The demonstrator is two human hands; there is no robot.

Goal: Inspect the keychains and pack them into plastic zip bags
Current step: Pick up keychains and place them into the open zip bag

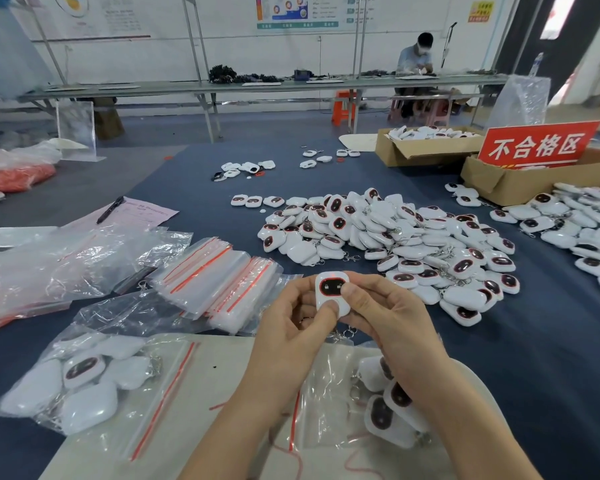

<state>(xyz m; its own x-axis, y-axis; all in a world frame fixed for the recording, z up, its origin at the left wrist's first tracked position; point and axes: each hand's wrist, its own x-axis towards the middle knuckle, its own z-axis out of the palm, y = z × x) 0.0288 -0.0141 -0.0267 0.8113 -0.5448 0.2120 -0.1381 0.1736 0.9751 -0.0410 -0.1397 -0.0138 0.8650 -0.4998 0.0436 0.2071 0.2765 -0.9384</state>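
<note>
inspection step: left hand (pixel 293 315) and right hand (pixel 383 311) pinch one keychain (pixel 331 294) above the desk (pixel 551 358), fingers clamped on it, screen seemingly lit. next, slip it into a zip bag (pixel 215 271).

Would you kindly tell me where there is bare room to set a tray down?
Bare cloth lies right of the right hand, below the keychain pile, and between the pink form and that pile. The zip bags crowd the left.

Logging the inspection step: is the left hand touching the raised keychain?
Touching. The head view shows the left hand with its thumb pressed on the lower white face of the keychain.
</note>
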